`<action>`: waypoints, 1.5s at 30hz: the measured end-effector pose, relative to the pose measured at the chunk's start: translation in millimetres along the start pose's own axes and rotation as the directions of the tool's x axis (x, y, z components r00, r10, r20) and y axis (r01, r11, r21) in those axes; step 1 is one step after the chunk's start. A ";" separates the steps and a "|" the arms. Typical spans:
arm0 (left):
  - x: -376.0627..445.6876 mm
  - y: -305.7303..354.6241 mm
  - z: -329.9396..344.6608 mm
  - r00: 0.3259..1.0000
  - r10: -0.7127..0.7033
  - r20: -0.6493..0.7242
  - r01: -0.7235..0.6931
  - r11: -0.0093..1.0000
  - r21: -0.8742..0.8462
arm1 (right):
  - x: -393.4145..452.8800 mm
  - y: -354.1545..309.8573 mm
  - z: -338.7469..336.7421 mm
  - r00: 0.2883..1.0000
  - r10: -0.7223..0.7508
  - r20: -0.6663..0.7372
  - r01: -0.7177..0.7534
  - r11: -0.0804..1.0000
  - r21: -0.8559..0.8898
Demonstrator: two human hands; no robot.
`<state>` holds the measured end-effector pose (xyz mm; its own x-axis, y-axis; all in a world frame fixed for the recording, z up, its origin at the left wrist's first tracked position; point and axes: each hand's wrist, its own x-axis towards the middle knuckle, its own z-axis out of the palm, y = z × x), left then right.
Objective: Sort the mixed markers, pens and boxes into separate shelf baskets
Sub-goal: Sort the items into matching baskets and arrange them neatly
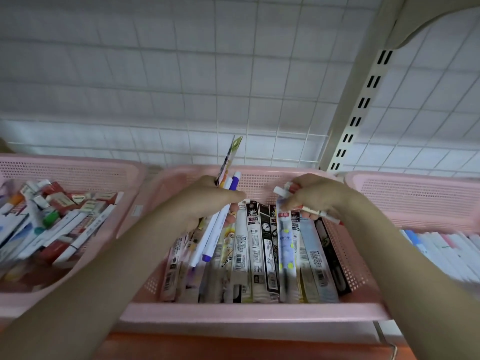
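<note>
Nearest to us, the front rim of the middle basket [249, 311] is sitting at the shelf edge, and both forearms are reaching in over it. Inside, the packaged pens [259, 255] are lying in a tidy row, side by side, ends toward us. Just above them the left hand [207, 201] is curling round a bundle [228, 188] of two or three white pens with purple caps plus a flat packet, its grip clamped tight, the packet's tip poking up past the basket's back wall. That bundle is looking crowded to me; with pens and a slippery packet in one fist, one piece could be sliding out and dropping back among the sorted row, or falling behind the basket.

Over on the other side the right hand [317, 198] is pinching a couple of white markers [306, 209], held crosswise over the row, fingers closed on them. Their red-tipped end is hanging close to the basket's right wall, so a careless swing could be knocking it against the mesh.

To the left, the left basket [65, 167] is holding a jumble of markers and small boxes; to the right, the right basket [415, 188] is showing pale pens. Mixing up which handful goes where is the real risk. Beyond stands the wire grid [181, 87].
</note>
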<state>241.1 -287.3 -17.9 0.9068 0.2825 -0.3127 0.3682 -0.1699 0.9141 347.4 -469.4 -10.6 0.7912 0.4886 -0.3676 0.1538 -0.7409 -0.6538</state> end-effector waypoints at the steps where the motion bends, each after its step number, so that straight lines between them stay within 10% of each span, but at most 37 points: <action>1: -0.9 -1.3 0.7 1.000 -0.012 -0.005 0.012 1.000 -0.009 | 0.6 -1.2 4.5 1.000 -0.014 0.013 0.015 1.000 -0.027; 5: -2.5 -6.2 3.7 0.998 -0.044 -0.044 0.049 0.994 0.102 | -2.5 -8.3 22.4 0.991 -0.034 0.126 0.059 0.976 -0.207; 10: -4.4 -16.6 12.5 0.992 0.107 -0.069 -0.058 0.864 0.500 | -17.7 -18.0 16.4 0.861 -0.258 -0.439 0.200 0.964 -0.175; 14: -3.4 -20.9 18.1 0.938 0.319 -0.139 -0.114 0.660 0.743 | -38.6 -30.7 22.1 0.793 -0.254 -0.554 0.345 0.936 0.065; 25: -8.4 -22.2 30.0 0.908 0.392 -0.149 -0.120 0.584 0.803 | -40.8 -37.9 49.4 0.851 -0.302 -0.428 0.419 0.884 0.208; 45: -23.0 -12.5 -4.1 0.884 0.445 -0.145 -0.165 0.587 0.793 | -43.9 -33.2 -0.6 0.706 -0.039 -0.708 0.503 0.731 0.461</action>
<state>214.8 -287.8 -21.1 0.9354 0.3113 0.1675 0.2292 -0.8948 0.3832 308.0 -466.6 27.7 0.9710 0.0479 0.2344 0.2377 -0.0839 -0.9677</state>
